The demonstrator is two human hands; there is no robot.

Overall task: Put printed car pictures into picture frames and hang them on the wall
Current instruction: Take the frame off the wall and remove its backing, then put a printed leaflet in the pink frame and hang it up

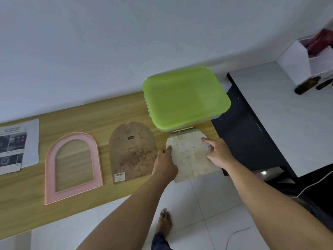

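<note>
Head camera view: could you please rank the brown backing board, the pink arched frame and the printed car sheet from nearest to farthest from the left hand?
1. Brown backing board, just left of the left hand.
2. Pink arched frame, further left.
3. Printed car sheet, far left edge.

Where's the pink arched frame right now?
The pink arched frame lies flat on the wooden table, left of the brown backing board and right of the printed pictures.

Only 1 view: the head camera looks forward and steeply down over the wooden tabletop (27,204) toward the white wall (108,42). It sits close (forearms fill the lower frame), with wide-angle bending at the edges.
</note>
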